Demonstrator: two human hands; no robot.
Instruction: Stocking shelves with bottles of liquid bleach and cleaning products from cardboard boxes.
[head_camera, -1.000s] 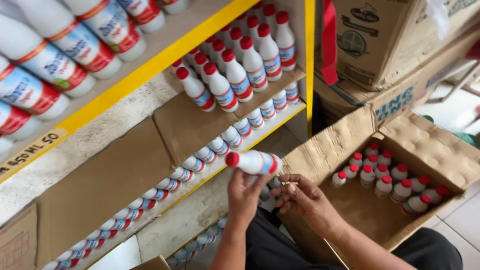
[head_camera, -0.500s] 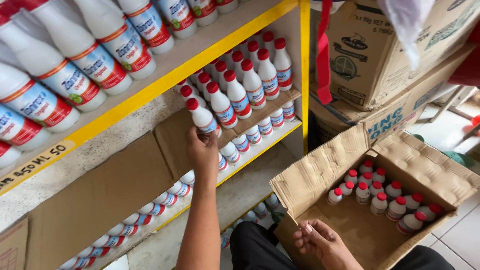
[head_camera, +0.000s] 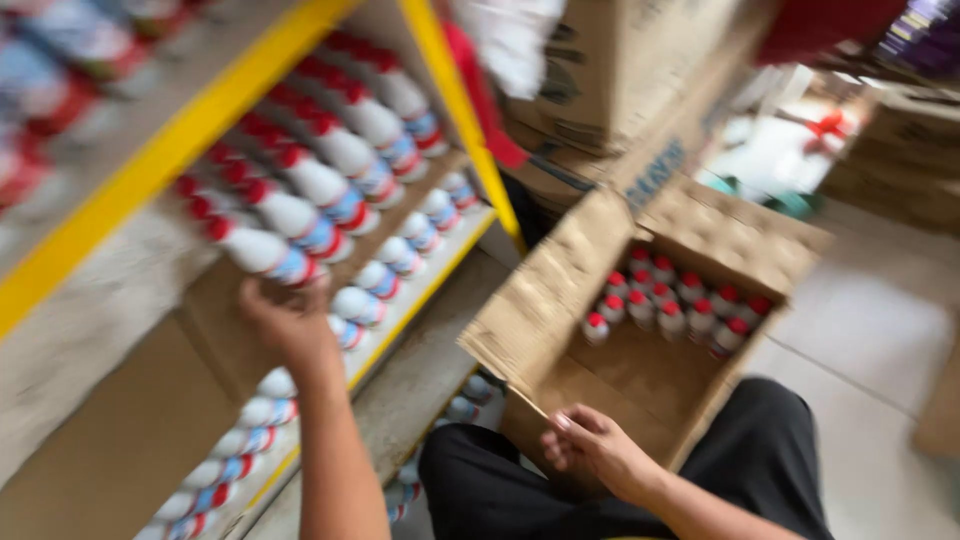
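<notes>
Your left hand (head_camera: 285, 318) clamps a white red-capped bottle (head_camera: 262, 252) at the shelf front, at ten o'clock; your right hand (head_camera: 592, 447) rests loosely curled, empty, on the carton's near flap.

Nearest, your dark trousers (head_camera: 520, 480); at two o'clock the open cardboard carton (head_camera: 560, 300) on the pale tiled floor (head_camera: 860, 340), bottles inside; beyond, the yellow-edged shelf (head_camera: 170, 150) and stacked boxes (head_camera: 620, 70); since half a second ago the view has swung and blurred, your left hand sitting lower.

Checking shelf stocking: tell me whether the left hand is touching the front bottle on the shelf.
Touching. The head view, though blurred, shows the left hand with its fingers against the base of the front white bottle; no gap shows.
</notes>
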